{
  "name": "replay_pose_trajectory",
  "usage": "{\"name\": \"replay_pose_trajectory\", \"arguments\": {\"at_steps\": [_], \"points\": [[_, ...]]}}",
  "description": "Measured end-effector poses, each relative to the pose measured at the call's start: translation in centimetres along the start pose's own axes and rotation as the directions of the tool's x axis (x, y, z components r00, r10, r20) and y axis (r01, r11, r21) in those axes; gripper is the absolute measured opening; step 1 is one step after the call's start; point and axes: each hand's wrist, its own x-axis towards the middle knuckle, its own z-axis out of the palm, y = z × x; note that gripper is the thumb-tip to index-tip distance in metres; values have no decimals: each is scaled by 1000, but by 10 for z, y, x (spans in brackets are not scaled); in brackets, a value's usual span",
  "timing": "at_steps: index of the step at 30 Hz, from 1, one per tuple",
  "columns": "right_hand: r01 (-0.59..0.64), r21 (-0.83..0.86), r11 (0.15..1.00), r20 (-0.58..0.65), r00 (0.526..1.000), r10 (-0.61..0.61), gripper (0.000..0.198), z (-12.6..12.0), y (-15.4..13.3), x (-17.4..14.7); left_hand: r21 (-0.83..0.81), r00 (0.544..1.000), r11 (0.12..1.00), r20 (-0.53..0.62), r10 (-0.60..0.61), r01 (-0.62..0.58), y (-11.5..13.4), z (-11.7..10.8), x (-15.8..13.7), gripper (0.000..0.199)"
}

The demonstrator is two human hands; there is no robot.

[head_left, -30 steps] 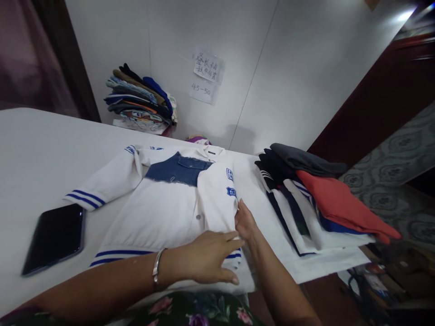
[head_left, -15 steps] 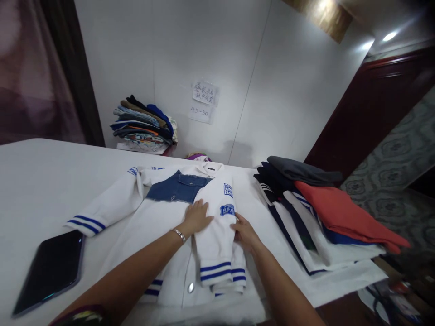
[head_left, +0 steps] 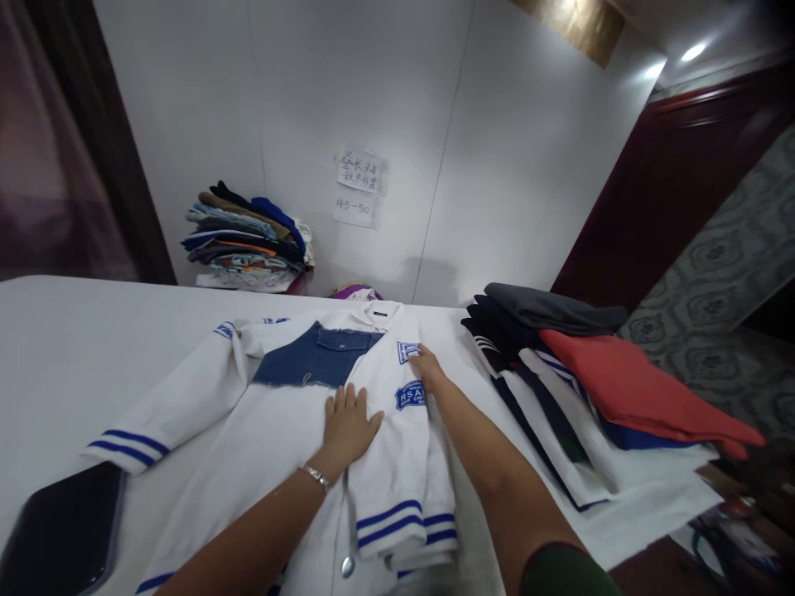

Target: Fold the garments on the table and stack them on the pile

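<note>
A white jacket [head_left: 291, 430] with a denim chest panel, blue patches and blue-striped cuffs lies front up on the table. Its sleeve on the right [head_left: 388, 463] is folded over the body, while the other sleeve stretches out to the left. My left hand [head_left: 349, 430] rests flat on the folded sleeve and jacket front, fingers spread. Higher up, at the sleeve's outer edge beside the upper patch, my right hand [head_left: 428, 369] has its fingers closed on the fabric; some of its fingers are hidden.
A black tablet-like device [head_left: 65, 526] lies at the left under the outstretched cuff. Folded clothes form a stack [head_left: 646, 385] on the right, and another pile [head_left: 248, 236] stands at the back left. Handwritten paper signs [head_left: 360, 186] hang on the wall.
My right hand has moved up along the sleeve's edge, from beside the lower patch to the upper one. My left hand stays on the sleeve, its fingers more spread. The view has shifted slightly.
</note>
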Motion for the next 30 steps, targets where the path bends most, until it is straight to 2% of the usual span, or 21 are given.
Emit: {"name": "replay_pose_trajectory", "arguments": {"at_steps": [3,6,10,14,19,22,26,30], "points": [[-16,-183,983,-70,998,3,65,0,2,12,8,1000,1000,20,-2,1,-1,0,0,68],[-37,-404,914,-127,992,-16,61,-5,4,15,-5,998,1000,70,12,-12,-1,-1,3,73],[-6,-658,753,-89,994,-71,58,-2,2,18,19,996,999,84,40,-42,-1,-1,6,74],[78,-827,557,27,995,-99,54,17,-4,30,99,994,993,94,58,-67,2,-4,2,71],[220,-901,373,222,974,-38,55,44,-1,48,264,988,962,153,31,-71,10,-15,-4,68],[260,-917,304,262,964,-35,57,51,2,49,275,981,958,190,31,-83,12,-20,-5,67],[253,-932,260,255,967,-27,56,49,-1,39,267,973,959,231,27,-90,13,-25,-4,68],[248,-936,248,241,969,-60,57,39,-6,15,258,964,962,263,23,-94,13,-25,-3,70]]}}
